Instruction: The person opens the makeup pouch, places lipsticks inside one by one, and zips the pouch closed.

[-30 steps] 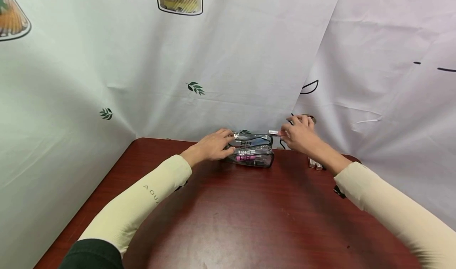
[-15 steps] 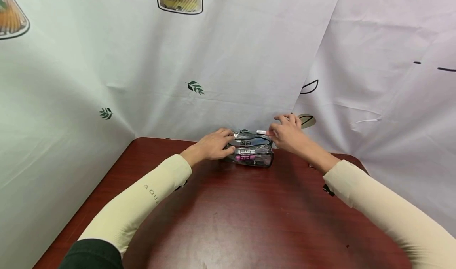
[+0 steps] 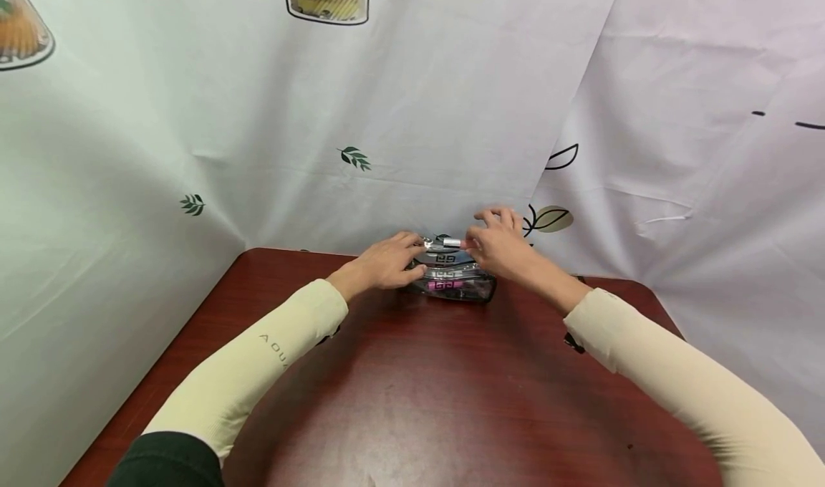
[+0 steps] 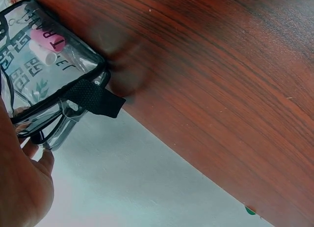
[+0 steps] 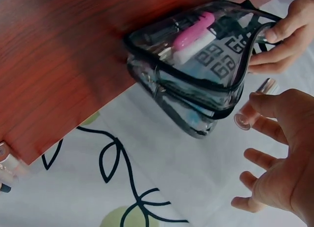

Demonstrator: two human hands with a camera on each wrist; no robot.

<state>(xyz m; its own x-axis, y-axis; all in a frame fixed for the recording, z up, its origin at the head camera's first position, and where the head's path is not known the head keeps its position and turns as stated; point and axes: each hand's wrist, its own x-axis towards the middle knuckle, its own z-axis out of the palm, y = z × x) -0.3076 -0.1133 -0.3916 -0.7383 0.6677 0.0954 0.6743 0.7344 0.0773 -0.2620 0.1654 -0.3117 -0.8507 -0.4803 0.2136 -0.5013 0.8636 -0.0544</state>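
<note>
A transparent cosmetic pouch [image 3: 475, 291] with black piping stands at the table's far edge. Pink and white items [image 5: 195, 32] show through its clear side in the right wrist view. My left hand [image 3: 387, 261] grips the pouch's left end near the top opening, thumb in front. Over the opening, my right hand [image 3: 504, 245] pinches a small lip gloss tube [image 3: 452, 243] between thumb and index finger. This tube has a silver cap pointing left and a clear pinkish body. The other fingers of that hand are spread apart. A black tab [image 4: 100, 98] sticks out from the pouch's end.
More small silver-and-pink tubes [image 5: 11, 164] lie at the table edge, at the left of the right wrist view. A printed white cloth [image 3: 425, 100] hangs right behind the dark red table [image 3: 399, 379].
My right hand has carried the lip gloss tube leftward, from right of the pouch to above its opening. My left hand has stayed on the pouch.
</note>
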